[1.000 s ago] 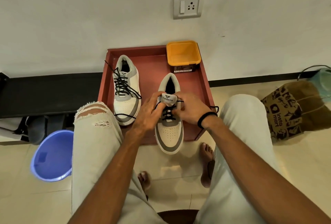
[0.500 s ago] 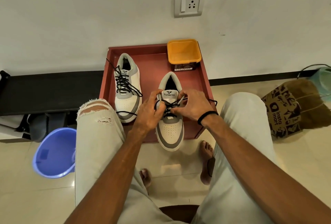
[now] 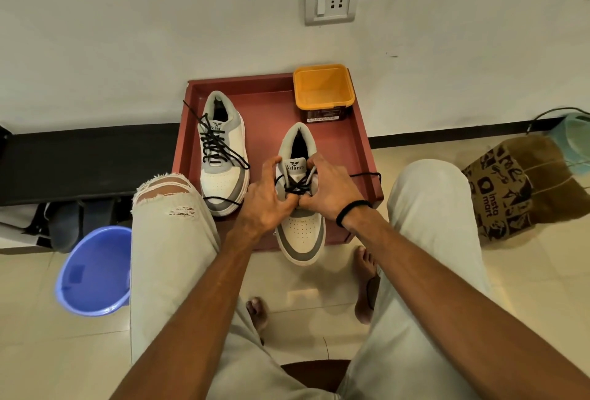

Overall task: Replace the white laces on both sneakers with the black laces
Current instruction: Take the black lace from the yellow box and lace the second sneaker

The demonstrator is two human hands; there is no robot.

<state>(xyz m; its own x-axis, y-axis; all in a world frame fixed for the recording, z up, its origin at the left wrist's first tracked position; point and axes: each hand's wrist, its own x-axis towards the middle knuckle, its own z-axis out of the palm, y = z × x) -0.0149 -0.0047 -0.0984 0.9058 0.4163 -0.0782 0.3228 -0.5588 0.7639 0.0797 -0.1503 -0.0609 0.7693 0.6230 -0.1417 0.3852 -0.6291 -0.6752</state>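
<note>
Head view: both hands, left hand point(image 3: 267, 204) and right hand point(image 3: 332, 190), pinch the black lace point(image 3: 295, 187) on the centre-frame sneaker point(image 3: 301, 230); uneven tension could skew crossings, leaving unequal ends.

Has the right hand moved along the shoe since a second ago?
Yes. The right hand has slid from beside the tongue label toward the toe; its fingers now meet the left hand low on the black lace.
</note>
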